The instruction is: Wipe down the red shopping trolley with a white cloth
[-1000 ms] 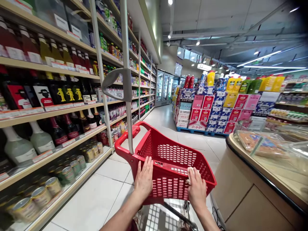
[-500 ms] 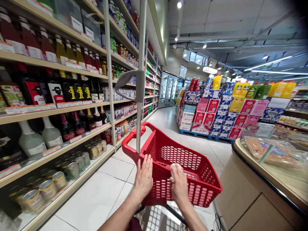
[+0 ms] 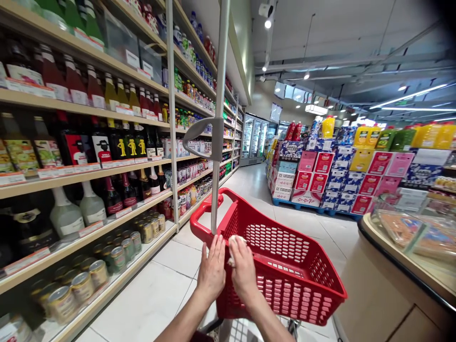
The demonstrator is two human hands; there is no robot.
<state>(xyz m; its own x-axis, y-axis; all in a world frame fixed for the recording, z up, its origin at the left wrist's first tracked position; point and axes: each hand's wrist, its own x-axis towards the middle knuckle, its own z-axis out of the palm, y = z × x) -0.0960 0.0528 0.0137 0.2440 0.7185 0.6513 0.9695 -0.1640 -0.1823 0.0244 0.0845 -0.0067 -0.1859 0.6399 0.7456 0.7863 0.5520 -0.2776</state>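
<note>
A red plastic shopping cart basket (image 3: 285,232) with perforated sides stands in front of me. My left hand (image 3: 213,268) lies flat against the near rim by the cart's handle end, its fingers stretched out. Right beside it, my right hand (image 3: 242,266) presses a crumpled whitish cloth (image 3: 239,239) onto the same rim. Most of the cloth is hidden under the fingers. A metal pole (image 3: 217,190) with a grey plastic loop (image 3: 204,137) rises from the handle end of the cart.
Shelves (image 3: 89,166) of bottles and cans run along the left. To the right is a curved counter (image 3: 395,270) with packaged food on top. Stacked drink cartons (image 3: 320,175) on a blue pallet stand ahead, beyond the tiled floor (image 3: 167,280). Glass-door fridges (image 3: 253,137) line the back.
My right hand has slid left along the rim with the cloth, close up to my left hand. The left hand stays flat in place. The view has shifted slightly.
</note>
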